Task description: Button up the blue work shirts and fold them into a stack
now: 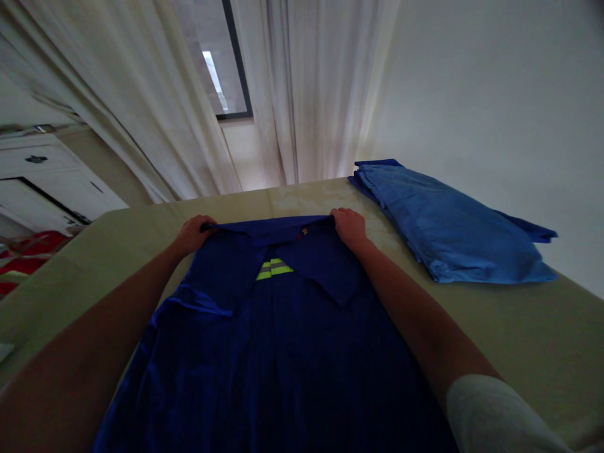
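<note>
A dark blue work garment (pixel 302 365) with a yellow-green reflective strip (pixel 274 268) lies spread in front of me, running down past the lower edge of view. At its far end the cloth is turned over, and two flaps point toward me. My left hand (pixel 192 234) grips the far left corner, fingers closed on the fabric, with a small black item at its fingertips that I cannot make out. The far right corner is pinched in my right hand (pixel 348 226). Between them the folded edge is stretched nearly straight. A small coloured mark shows near its right part.
Folded blue garments (pixel 453 220) lie stacked on the right of the pale table (pixel 509 340), close to the white wall. Curtains (pixel 325 94) hang beyond the far edge. At left stand a white cabinet (pixel 51 176) and red items (pixel 33 251).
</note>
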{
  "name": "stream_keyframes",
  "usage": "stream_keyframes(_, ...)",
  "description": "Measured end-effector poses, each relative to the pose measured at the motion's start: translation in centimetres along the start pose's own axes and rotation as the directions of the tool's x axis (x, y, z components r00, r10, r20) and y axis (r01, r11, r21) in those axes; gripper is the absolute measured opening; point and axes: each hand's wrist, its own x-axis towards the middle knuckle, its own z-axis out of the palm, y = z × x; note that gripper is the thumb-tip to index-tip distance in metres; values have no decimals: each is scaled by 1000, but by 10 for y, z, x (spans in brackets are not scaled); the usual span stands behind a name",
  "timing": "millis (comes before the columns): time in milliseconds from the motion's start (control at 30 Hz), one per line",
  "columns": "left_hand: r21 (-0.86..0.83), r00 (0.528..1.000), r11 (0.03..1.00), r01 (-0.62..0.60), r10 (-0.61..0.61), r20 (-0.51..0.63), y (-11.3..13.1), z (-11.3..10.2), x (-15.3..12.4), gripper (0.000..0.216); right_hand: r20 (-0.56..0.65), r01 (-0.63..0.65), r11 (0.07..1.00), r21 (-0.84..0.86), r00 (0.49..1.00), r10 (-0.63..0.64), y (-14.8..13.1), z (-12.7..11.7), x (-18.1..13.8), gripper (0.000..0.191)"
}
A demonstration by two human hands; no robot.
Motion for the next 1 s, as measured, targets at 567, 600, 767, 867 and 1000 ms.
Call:
stream_keyframes(567,358,986,924,-134,161,-48,10,-25,-31,30,-216,51,992,116,976,-25,7,26,-2,32)
stream_keyframes(600,344,974,920,-188,219,-54,18,-25,-44,33,-216,54,991,125,976,-26,7,26,-2,32)
stream_keyframes(767,312,946,896,-317,275,172,38,0,-127,65,-196,80,981,175,980,-45,9,26,-1,32)
stream_keyframes(867,337,938,888,-313,233,259,23,10,-153,75,-195,96,976,194,979,-57,11,26,-1,32)
stream_keyframes(1000,282,888,874,-396,286,361,-2,-3,-153,78,-202,108,973,204,977,-66,12,25,-2,32)
